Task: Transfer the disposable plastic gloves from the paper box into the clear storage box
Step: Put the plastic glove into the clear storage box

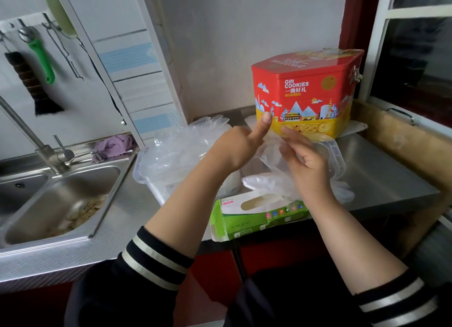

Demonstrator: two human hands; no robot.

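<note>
Head cam: person at steel counter (381, 170), both forearms out over it. Left hand (238, 144) raised, thumb straight up, other fingers curled in; they look to be pinching clear film but can't tell for sure (film is see-through, fingertips hidden behind the hand). Right hand (305, 159) has fingers loosely curled, pinching a crumpled disposable glove (269, 180) that hangs just above the paper box (259, 214).

Paper box is green/white, lying flat at the counter's front edge, long axis running left-right, slightly skewed. Oval dispensing slot faces up w/ film showing in it; left end flap is open and overhangs the edge.

Clear storage box (156, 185) sits left of centre, between sink (61, 199) and paper box, open top up. Loose gloves (176, 145) piled in it, heaped above the rim, some spilling toward the back wall. Its clear lid (335, 155) w/ side clips lies behind the right hand, partly under more gloves.

Red/yellow cookie tin (305, 94) stands at back right, close behind both hands. Bare counter room is mostly to the right of the lid, up to the wood-coloured ledge (396, 136) under the window. Left side bounded by sink w/ tap (31, 141); purple rag (113, 144) behind it. Brush (31, 82) and green-handled tool (41, 60) hang on wall hooks.
</note>
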